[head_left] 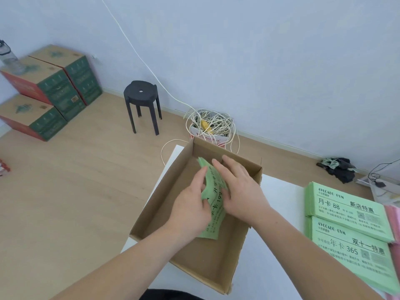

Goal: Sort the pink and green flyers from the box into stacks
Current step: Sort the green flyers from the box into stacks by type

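Left hand (190, 211), right hand (242, 191) clasp green flyers (216, 205), lengthwise away.

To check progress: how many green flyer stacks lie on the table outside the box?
2: far stack and near stack, both right of the box; more may be hidden.
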A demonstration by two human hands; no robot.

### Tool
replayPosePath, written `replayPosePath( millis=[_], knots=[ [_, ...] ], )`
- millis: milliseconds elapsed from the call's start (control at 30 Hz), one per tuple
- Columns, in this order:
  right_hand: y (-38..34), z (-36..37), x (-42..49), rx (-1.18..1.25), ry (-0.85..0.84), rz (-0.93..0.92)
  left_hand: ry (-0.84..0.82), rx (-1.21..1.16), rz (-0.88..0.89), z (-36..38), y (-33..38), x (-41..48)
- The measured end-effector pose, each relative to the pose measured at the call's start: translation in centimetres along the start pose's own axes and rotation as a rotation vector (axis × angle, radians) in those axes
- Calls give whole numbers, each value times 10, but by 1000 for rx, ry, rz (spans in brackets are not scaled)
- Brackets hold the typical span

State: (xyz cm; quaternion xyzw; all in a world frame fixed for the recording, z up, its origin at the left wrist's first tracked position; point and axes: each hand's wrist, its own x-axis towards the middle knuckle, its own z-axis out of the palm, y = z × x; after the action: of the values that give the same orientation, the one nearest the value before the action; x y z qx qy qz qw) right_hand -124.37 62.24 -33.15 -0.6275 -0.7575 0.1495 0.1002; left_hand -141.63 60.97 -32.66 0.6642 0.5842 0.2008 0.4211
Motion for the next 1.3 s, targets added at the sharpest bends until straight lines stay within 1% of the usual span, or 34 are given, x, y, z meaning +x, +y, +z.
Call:
replayPosePath(
  millis=[67,133,200,267,300,367,467,567,667,733,800,867,933,1033,1100,1167,1200,1233,1267,1300],
  knots=[
    [-1,-17,-2,-58,45,-110,-38,155,166,-11,11,-6],
    [0,-42,-8,-144,54,-212,-21,291,303,-24,20,-13],
    [3,-67,-17,-230,76,-265,30,364,406,-36,32,-23],
    [5,-92,-28,-302,90,-257,74,360,452,-43,44,-31],
    [4,-105,-37,-319,73,-213,88,350,469,-45,51,-36],
    [0,-129,-61,-327,10,-66,107,351,549,-40,65,-45],
    [10,-149,-107,-295,-30,78,73,346,630,-18,83,-55],
    [34,-149,-157,-193,-58,228,-16,365,665,18,91,-66],
    [57,-130,-209,6,-116,402,-82,418,753,65,93,-78],
    [75,-112,-242,76,-104,456,-194,451,745,91,104,-85],
    [95,-103,-266,161,-92,547,-323,485,698,111,120,-82],
    [111,-95,-290,285,-94,645,-461,443,560,133,126,-80],
    [126,-84,-306,339,-82,726,-559,362,446,160,119,-77],
    [138,-57,-314,354,-68,810,-639,328,329,197,98,-72],
    [141,-36,-317,294,-58,863,-618,368,330,218,86,-68],
    [139,-16,-321,83,-76,902,-535,421,361,231,76,-66],
    [136,-8,-324,-44,-81,885,-467,436,376,232,72,-69],
    [132,-2,-327,-120,-67,836,-383,417,371,230,67,-73],
    [128,3,-328,-124,-34,764,-304,356,335,224,61,-79],
    [124,8,-329,-66,-4,693,-239,270,275,217,54,-88]
  ],
)
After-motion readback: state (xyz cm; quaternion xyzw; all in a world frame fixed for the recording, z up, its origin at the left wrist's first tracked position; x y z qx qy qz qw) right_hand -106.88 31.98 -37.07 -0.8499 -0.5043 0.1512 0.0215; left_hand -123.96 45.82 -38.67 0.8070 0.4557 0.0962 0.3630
